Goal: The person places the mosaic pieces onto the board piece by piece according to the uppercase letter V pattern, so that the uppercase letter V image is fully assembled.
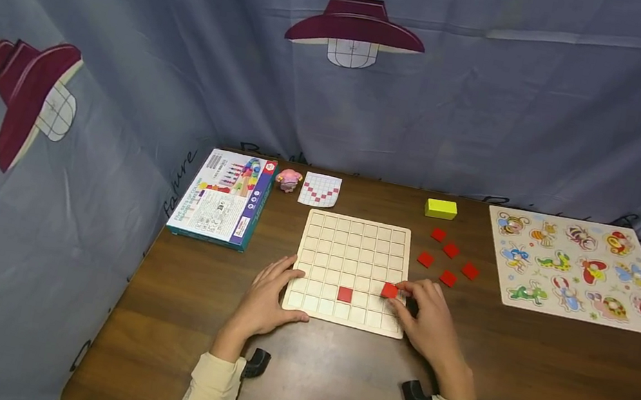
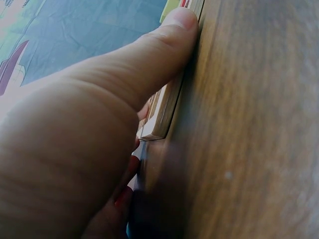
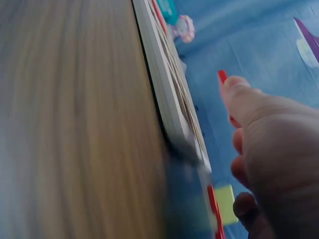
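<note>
Box (image 1: 219, 201): lies flat at the far left of the worktop (image 1: 327, 393).
Left hand (image 1: 263, 299): grip spread apart about the grid board's near-left corner, covering it in the head view.
Pink figure (image 1: 288, 180): between the box and the pattern card (image 1: 320, 190), which bears a red V.
Grid board (image 1: 353, 247): flat, centre, with one seated tile (image 1: 345, 295).
Held tile (image 1: 389, 291): red, over the board's right side, near its edge.
Right hand (image 1: 427, 318): grip clamped on the held tile, overlapping the board's right edge.
Yellow block (image 1: 441, 209): behind five loose red tiles (image 1: 448, 278).
Insect puzzle (image 1: 586, 270): far right.
Right wrist view: shows the held tile raised clear of the board, a gap unreadable from the head.
Left wrist view: shows the board's thickness beside the thumb.
</note>
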A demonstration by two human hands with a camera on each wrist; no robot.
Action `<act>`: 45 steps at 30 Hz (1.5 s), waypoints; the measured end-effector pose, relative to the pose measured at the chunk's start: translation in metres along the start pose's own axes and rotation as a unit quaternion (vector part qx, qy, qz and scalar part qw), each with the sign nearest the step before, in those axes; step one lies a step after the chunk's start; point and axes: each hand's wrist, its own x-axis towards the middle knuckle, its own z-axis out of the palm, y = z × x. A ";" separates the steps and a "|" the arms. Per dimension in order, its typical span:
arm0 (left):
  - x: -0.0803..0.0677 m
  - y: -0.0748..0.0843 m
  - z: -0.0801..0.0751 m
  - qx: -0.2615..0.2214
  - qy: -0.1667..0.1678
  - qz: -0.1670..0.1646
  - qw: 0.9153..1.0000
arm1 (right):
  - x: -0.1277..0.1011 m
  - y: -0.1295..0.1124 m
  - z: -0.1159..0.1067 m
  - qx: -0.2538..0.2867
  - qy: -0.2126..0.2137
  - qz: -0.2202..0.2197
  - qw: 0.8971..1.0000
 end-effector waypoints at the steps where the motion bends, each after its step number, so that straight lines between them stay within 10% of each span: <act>1: 0.000 0.000 0.000 0.000 0.003 0.003 1.000 | 0.002 -0.004 0.002 0.003 0.000 -0.007 1.000; 18: -0.002 -0.004 0.002 0.004 0.007 0.006 1.000 | 0.048 -0.060 0.045 -0.024 -0.117 -0.037 0.992; 45: -0.004 0.001 -0.002 0.002 0.003 0.004 1.000 | 0.058 -0.077 0.050 -0.070 -0.137 -0.016 0.988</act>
